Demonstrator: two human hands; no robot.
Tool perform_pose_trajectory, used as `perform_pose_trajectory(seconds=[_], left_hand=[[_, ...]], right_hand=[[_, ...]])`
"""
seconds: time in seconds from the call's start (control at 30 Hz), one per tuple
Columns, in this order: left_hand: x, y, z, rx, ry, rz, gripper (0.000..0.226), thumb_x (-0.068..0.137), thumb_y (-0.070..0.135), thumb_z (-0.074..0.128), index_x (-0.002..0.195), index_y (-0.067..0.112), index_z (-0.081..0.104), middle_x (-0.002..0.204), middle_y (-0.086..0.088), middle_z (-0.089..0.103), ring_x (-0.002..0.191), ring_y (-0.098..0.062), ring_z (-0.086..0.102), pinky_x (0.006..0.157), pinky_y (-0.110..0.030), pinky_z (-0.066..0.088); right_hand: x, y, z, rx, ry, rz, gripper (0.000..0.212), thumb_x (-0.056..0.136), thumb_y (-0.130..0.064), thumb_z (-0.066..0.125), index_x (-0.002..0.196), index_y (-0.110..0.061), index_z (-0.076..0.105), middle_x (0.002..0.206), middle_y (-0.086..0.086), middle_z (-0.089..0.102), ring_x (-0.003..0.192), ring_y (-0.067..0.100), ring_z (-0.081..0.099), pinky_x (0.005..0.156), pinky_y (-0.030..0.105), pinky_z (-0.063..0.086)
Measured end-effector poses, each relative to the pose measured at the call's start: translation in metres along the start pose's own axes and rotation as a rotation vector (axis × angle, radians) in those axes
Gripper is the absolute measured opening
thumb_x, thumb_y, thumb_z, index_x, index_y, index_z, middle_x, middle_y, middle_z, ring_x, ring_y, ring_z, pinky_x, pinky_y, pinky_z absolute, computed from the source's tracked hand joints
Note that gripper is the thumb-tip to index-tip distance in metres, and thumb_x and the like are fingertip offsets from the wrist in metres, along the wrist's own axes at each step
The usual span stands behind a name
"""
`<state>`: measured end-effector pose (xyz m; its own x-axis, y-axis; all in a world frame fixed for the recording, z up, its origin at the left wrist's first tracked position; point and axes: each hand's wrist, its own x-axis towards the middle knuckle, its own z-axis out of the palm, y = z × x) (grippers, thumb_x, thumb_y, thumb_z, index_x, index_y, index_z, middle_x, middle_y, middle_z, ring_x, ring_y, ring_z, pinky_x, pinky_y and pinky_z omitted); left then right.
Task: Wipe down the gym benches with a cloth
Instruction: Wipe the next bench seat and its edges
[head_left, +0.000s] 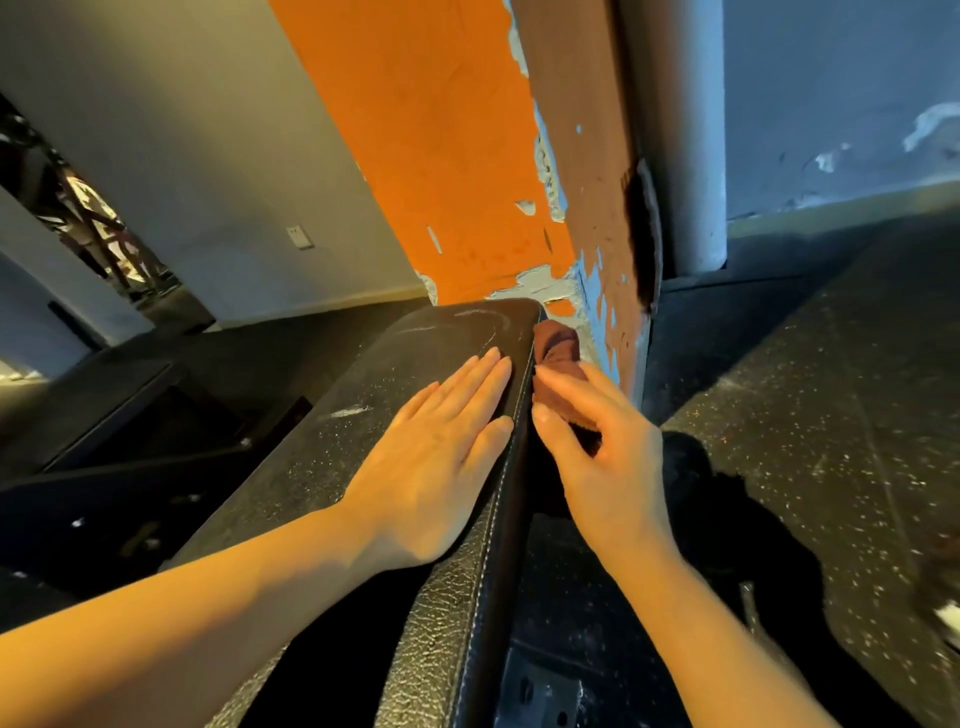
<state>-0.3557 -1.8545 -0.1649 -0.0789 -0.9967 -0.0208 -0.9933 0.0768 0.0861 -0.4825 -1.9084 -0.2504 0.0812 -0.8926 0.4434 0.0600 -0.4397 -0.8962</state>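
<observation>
A dark reddish-brown cloth (558, 364) is bunched against the right side edge of a black padded gym bench (415, 374), near the bench's far end. The right hand (597, 447) grips the cloth from the side, its fingers (563, 387) curled over the fabric and its thumb pinching in from below, so part of the cloth is hidden under the hand. The left hand (441, 457) lies flat on top of the bench pad just beside the same edge, fingers straight and together, holding nothing, with the fingertips pointing toward the far end. The pad has a pebbled black surface with a line of pale stitching along its right edge, and pale streaks and smudges show on it beyond the left hand. Both bare forearms reach in from the bottom of the view. Just beyond the bench stands an orange pillar (431, 156) with peeling paint that exposes blue-grey patches. The floor (831, 415) on the right is dark, speckled rubber. On the left, a grey wall (182, 130) carries a small white wall plate (300, 237).
</observation>
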Motion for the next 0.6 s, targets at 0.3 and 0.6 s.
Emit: perform_pose_trajectory(seconds=[0.3,0.6], left_hand=[[-0.001,0.002,-0.001,-0.001,0.008,-0.001,0.062,0.088,0.054,0.004,0.147,0.039,-0.006,0.154,0.028,-0.012,0.135,0.018,-0.018,0.114,-0.013,-0.010],[0.000,0.000,0.000,0.004,0.014,0.009,0.067,0.085,0.063,-0.002,0.147,0.040,-0.007,0.154,0.029,-0.012,0.135,0.018,-0.018,0.112,-0.011,-0.011]], right_hand=[[0.002,-0.006,0.001,-0.107,0.072,-0.058,0.028,0.088,-0.007,0.064,0.114,-0.015,0.070,0.112,-0.006,0.068,0.101,0.002,0.063,0.091,0.024,0.052],[0.020,-0.006,-0.002,-0.039,0.068,0.082,0.039,0.085,-0.007,0.067,0.122,-0.017,0.062,0.108,-0.009,0.066,0.091,-0.009,0.058,0.083,0.003,0.044]])
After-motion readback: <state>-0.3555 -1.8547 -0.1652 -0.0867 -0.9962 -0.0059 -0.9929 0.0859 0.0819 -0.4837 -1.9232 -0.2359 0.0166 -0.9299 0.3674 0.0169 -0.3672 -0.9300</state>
